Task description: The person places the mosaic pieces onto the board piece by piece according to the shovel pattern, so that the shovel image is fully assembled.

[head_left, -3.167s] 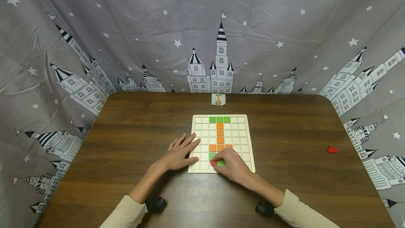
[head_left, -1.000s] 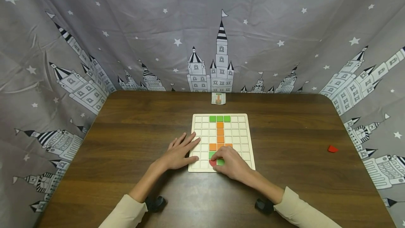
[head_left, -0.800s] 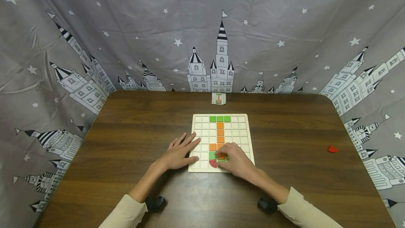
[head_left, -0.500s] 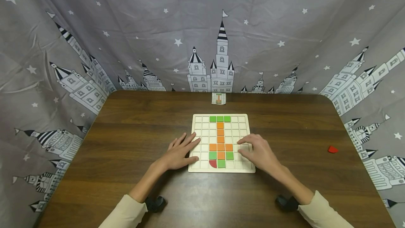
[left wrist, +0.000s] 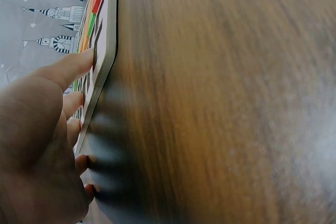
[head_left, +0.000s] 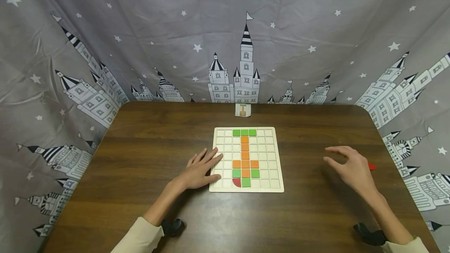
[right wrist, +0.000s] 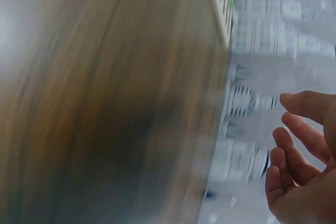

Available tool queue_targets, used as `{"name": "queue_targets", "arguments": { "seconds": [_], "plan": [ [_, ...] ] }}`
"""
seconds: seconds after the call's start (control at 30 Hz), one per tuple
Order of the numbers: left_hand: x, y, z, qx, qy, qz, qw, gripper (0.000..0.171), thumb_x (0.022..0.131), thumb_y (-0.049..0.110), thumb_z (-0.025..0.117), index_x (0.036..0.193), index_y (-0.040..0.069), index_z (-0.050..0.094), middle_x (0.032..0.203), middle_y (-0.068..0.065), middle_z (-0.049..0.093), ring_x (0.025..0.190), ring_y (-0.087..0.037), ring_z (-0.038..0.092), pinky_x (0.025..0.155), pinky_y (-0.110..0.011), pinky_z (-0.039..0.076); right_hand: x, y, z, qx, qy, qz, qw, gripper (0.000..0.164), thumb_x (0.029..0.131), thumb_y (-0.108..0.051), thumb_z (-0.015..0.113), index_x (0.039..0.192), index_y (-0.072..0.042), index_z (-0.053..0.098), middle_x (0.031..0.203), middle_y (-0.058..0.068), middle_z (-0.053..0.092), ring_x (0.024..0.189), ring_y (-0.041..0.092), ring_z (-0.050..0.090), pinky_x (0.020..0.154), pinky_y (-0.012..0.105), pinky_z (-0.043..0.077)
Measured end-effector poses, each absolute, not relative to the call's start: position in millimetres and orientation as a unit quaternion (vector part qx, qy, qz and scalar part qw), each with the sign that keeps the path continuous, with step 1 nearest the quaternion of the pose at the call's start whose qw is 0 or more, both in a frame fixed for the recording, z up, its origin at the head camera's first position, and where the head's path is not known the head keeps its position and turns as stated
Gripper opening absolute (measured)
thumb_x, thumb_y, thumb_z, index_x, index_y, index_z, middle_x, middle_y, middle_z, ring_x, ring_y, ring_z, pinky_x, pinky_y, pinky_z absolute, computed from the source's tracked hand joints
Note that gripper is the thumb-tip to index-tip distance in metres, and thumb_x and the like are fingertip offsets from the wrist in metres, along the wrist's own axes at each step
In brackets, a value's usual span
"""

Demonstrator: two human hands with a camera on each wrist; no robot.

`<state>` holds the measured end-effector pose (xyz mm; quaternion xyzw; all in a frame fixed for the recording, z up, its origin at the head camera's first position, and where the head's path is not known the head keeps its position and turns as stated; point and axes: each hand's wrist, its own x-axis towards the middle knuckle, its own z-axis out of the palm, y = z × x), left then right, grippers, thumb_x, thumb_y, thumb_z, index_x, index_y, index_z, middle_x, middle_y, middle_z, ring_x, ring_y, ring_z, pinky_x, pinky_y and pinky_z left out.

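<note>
A cream grid board [head_left: 221,186] lies on the table with green, orange and red tiles in its cells. Its one red quarter-round tile [head_left: 237,182] sits in the bottom row, left of a green tile [head_left: 246,182]. My left hand [head_left: 197,171] rests its spread fingertips on the board's left edge. In the left wrist view the thumb [left wrist: 73,69] touches the board's rim. Over the table at the right, my right hand [head_left: 351,167] is in the air, thumb and index apart, holding nothing. It partly hides a second red tile [head_left: 372,166] just beyond it.
A small card [head_left: 243,110] with a printed grid pattern lies at the table's back edge. The brown table [head_left: 158,128] is bordered by a grey curtain [head_left: 197,18] printed with castles and stars. Black wrist devices [head_left: 173,227] sit below both hands.
My right hand has let go of the red quarter-round tile in the board's bottom row and moved far right, close to the loose red tile. The left hand has stayed put.
</note>
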<state>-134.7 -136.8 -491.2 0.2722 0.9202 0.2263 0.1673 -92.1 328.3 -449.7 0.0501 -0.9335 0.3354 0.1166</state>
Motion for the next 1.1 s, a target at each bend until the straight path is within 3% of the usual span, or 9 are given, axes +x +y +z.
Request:
{"name": "queue_targets", "arguments": {
  "seconds": [0.07,0.17,0.3,0.4,0.53,0.6,0.87,1.1],
  "plan": [
    [-134.8,-137.6,-492.2,0.273,0.919,0.231,0.164,0.070,0.099,0.042,0.058,0.158,0.014,0.033,0.165,-0.010,0.018,0.149,-0.044,0.007,0.110,-0.068,0.006,-88.9,345.4,-449.7,0.027,-0.938,0.325,0.115,0.030,0.090,-0.013,0.076,0.116,-0.001,0.071,0.119,0.026,0.063,0.111,0.049,0.055,0.085,0.063,0.041],
    [-135.3,-138.9,-496.8,0.274,0.918,0.238,0.158,0.071,0.099,0.043,0.058,0.158,0.015,0.032,0.165,-0.010,0.018,0.149,-0.043,0.007,0.110,-0.068,0.006,-85.2,369.8,-452.2,-0.005,-0.945,0.306,0.115,0.032,0.090,-0.014,0.076,0.118,0.001,0.070,0.119,0.029,0.062,0.104,0.048,0.057,0.077,0.053,0.045],
    [-136.1,-140.6,-504.0,0.274,0.918,0.243,0.150,0.071,0.099,0.046,0.057,0.159,0.017,0.031,0.166,-0.007,0.017,0.150,-0.041,0.006,0.111,-0.067,0.005,-82.7,400.7,-460.1,-0.028,-0.953,0.282,0.104,0.035,0.088,-0.014,0.077,0.118,0.004,0.069,0.113,0.031,0.065,0.096,0.049,0.062,0.063,0.031,0.045],
    [-136.3,-141.0,-505.4,0.275,0.918,0.245,0.149,0.071,0.099,0.046,0.057,0.159,0.018,0.031,0.166,-0.007,0.016,0.150,-0.040,0.005,0.111,-0.067,0.005,-81.1,421.2,-467.7,-0.038,-0.958,0.276,0.076,0.039,0.089,-0.015,0.077,0.119,0.007,0.066,0.113,0.035,0.064,0.101,0.053,0.060,0.068,0.037,0.046],
    [-135.3,-138.6,-497.1,0.276,0.918,0.238,0.158,0.070,0.099,0.043,0.058,0.158,0.015,0.032,0.165,-0.010,0.018,0.149,-0.042,0.006,0.110,-0.068,0.006,-77.7,442.0,-476.9,-0.046,-0.961,0.268,0.037,0.044,0.089,-0.016,0.076,0.121,0.011,0.062,0.116,0.040,0.059,0.105,0.058,0.053,0.074,0.060,0.041],
    [-134.7,-137.5,-493.0,0.276,0.918,0.234,0.162,0.069,0.100,0.041,0.058,0.158,0.014,0.033,0.165,-0.011,0.018,0.149,-0.043,0.007,0.110,-0.068,0.006,-77.0,448.9,-479.9,-0.045,-0.965,0.259,0.026,0.044,0.089,-0.015,0.076,0.120,0.012,0.061,0.116,0.042,0.057,0.104,0.059,0.051,0.075,0.062,0.040],
    [-135.7,-136.8,-491.5,0.278,0.919,0.229,0.163,0.069,0.100,0.041,0.058,0.158,0.014,0.032,0.165,-0.011,0.018,0.149,-0.043,0.007,0.110,-0.069,0.007,-76.5,460.2,-486.2,-0.057,-0.968,0.244,0.015,0.046,0.088,-0.014,0.076,0.119,0.015,0.060,0.118,0.042,0.056,0.106,0.062,0.049,0.077,0.063,0.039],
    [-135.4,-137.2,-492.8,0.278,0.918,0.229,0.165,0.069,0.100,0.041,0.057,0.158,0.014,0.032,0.165,-0.011,0.017,0.149,-0.043,0.006,0.111,-0.068,0.006,-79.3,461.7,-491.7,-0.059,-0.968,0.241,0.021,0.040,0.089,-0.017,0.076,0.112,0.013,0.066,0.107,0.038,0.063,0.100,0.059,0.054,0.073,0.060,0.041]
  ]
}}
